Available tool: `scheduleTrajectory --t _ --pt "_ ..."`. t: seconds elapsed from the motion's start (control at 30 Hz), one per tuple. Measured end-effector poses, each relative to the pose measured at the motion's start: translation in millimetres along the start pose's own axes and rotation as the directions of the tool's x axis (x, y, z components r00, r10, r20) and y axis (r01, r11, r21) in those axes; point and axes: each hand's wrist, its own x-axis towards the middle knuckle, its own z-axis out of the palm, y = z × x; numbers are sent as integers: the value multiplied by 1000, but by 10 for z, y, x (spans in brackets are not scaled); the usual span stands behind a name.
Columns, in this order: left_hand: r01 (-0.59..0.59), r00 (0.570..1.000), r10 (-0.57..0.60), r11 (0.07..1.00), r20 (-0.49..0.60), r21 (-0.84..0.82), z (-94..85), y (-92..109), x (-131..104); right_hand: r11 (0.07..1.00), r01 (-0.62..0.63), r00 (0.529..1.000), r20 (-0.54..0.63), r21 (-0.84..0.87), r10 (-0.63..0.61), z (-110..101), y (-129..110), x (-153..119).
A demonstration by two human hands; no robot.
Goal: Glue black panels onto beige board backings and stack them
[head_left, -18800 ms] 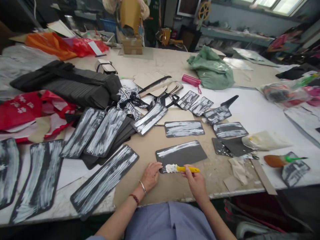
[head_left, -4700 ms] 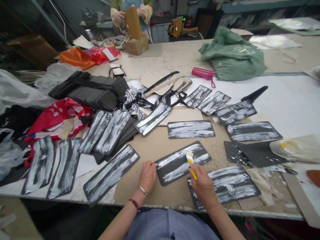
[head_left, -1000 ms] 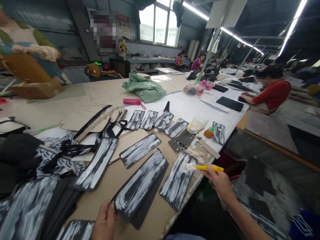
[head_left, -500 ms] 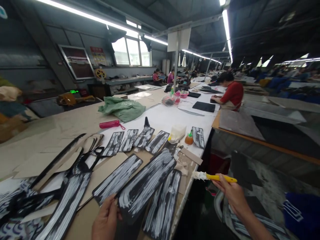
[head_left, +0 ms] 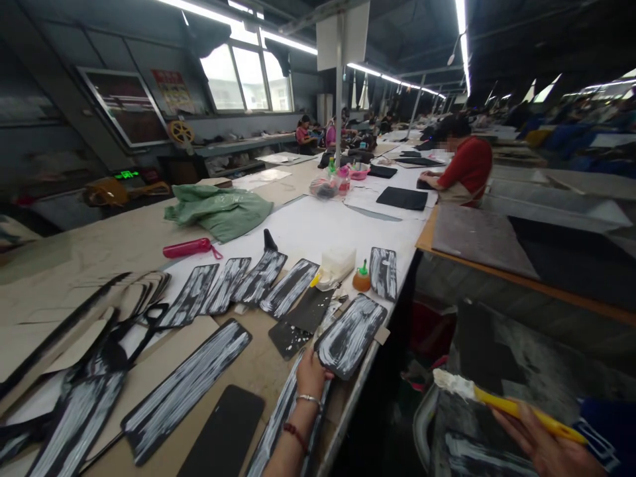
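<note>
My left hand (head_left: 312,374) grips the lower left edge of a black panel (head_left: 350,334) streaked with white paste, near the table's right edge. My right hand (head_left: 539,437) is closed around the yellow handle of a brush (head_left: 497,401), whose bristles are coated white, out beyond the table edge. Under my left forearm lies a long streaked panel (head_left: 278,421). To its left are a plain black panel (head_left: 223,434) and another streaked panel (head_left: 186,391). A row of smaller streaked panels (head_left: 291,288) lies further back.
A white container (head_left: 338,268) and an orange bottle with a green cap (head_left: 362,278) stand behind the panel. Further left are a red pouch (head_left: 186,248) and green plastic (head_left: 218,209). A person in red (head_left: 467,169) works at the right.
My left hand has moved forward and right with the streaked panel, uncovering a plain black panel. My right hand and the brush have shifted right and down. The view has turned slightly.
</note>
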Motion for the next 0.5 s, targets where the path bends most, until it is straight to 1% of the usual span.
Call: scheduleTrajectory --t 0.07,0.13,0.17,0.2,0.27,0.33,0.37,0.43,0.5 --pt "17 998 -20 999 60 46 37 -3 -39 999 37 999 16 7 -37 117 -72 50" --pt "18 993 -29 996 115 92 41 0 -94 996 85 994 72 14 -85 338 -160 96" --pt "15 990 -32 993 140 120 37 0 -125 994 112 986 122 17 -114 482 -206 115" --pt "10 986 -35 989 162 150 29 -4 -158 989 144 973 181 22 -146 643 -250 127" --pt "7 982 -43 981 184 192 2 -22 -231 978 207 929 307 31 -207 994 -325 122" --pt "20 986 -52 981 160 195 -54 -51 -315 964 264 875 410 43 -258 1352 -372 76" --pt "-1 990 -31 976 140 220 -101 -68 -359 956 291 848 450 46 -280 1526 -384 41" --pt "-91 994 66 941 85 325 -252 -122 -460 939 341 801 509 44 -315 1852 -392 -35" --pt "-189 978 206 862 16 470 -493 -235 -603 917 399 760 557 8 -335 2138 -392 -88"
